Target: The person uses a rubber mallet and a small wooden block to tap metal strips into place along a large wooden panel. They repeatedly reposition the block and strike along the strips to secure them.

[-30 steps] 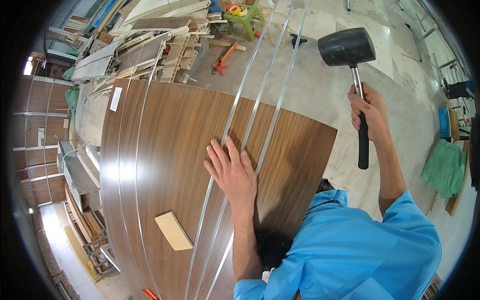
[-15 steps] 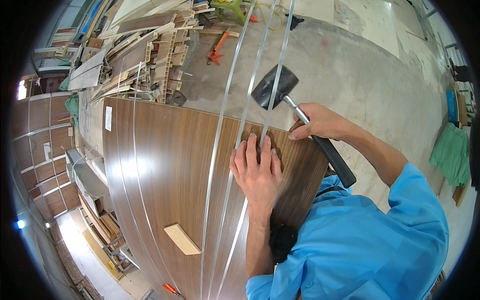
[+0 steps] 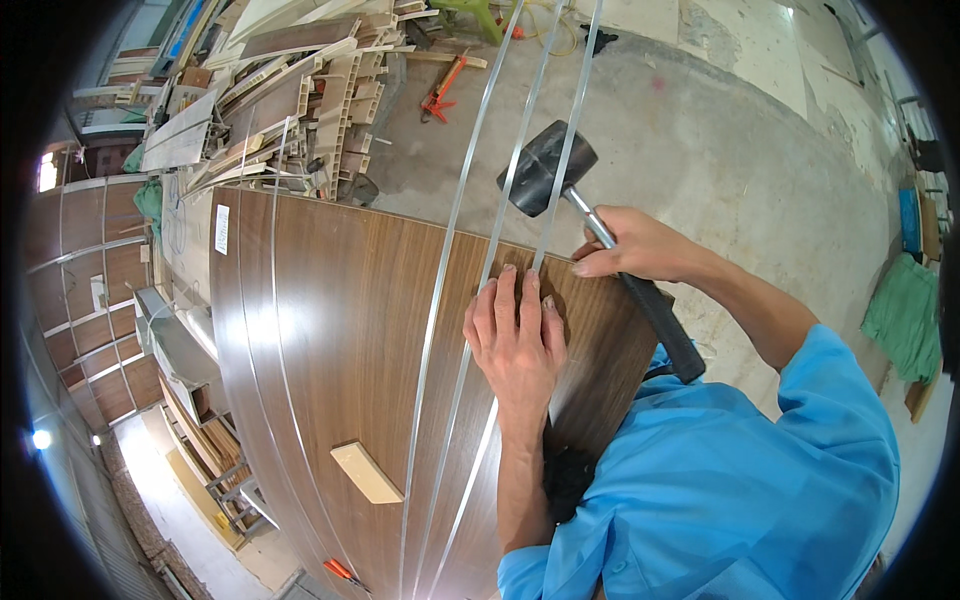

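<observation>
My right hand is closed round the upper handle of a rubber mallet with a black head, a metal neck and a black grip. The mallet head is beyond the far edge of a brown wood-grain panel, over the floor. My right fingertips are close to the panel's edge. My left hand lies on the panel, fingers stretched forward over a thin metal strip. Beside it runs another metal strip; both stick out past the far edge.
On the panel lie a small beige block and an orange-handled tool. Scrap boards are heaped at the far left. An orange caulking gun rests on the concrete floor. A green cloth hangs at the right.
The mallet head has shifted slightly left, still in my right hand. My left hand stays in place on the strip. The view has tilted a little.
</observation>
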`<state>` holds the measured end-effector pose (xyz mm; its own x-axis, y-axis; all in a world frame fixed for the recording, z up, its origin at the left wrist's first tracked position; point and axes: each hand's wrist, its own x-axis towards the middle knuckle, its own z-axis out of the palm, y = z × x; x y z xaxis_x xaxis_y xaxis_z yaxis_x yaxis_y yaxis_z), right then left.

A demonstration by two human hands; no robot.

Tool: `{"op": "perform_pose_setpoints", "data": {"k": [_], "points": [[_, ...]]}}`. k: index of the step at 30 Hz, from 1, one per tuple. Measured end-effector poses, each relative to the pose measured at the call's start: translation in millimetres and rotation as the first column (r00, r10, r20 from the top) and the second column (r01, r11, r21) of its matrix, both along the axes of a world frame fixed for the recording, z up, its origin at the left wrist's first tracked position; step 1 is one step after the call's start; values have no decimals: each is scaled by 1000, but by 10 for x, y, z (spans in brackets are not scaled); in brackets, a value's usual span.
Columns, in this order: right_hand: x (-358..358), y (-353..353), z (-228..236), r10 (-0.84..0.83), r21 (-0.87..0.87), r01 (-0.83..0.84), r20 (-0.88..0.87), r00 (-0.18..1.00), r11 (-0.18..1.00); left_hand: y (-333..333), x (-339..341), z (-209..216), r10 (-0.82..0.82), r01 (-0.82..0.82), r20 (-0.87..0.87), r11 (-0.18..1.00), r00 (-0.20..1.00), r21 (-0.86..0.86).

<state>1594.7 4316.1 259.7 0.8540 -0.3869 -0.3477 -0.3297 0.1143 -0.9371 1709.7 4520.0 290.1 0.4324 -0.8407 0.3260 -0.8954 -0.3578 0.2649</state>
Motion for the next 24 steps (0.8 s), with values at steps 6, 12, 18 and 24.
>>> {"op": "perform_pose_setpoints", "data": {"k": [6,12,18,24], "points": [[197,-36,21,60,7,-59,-136,989,998,25,-12,-29,77,-75,26,995,997,-64],[150,-33,-51,51,-91,-54,-38,998,994,35,-15,-60,93,-93,4,994,996,-52],[65,-48,-101,0,216,18,-83,997,976,61,16,57,89,-92,-25,986,996,-138],[-422,-315,-557,-241,480,297,-178,954,825,758,-110,269,172,-214,-186,949,967,-233]]}}
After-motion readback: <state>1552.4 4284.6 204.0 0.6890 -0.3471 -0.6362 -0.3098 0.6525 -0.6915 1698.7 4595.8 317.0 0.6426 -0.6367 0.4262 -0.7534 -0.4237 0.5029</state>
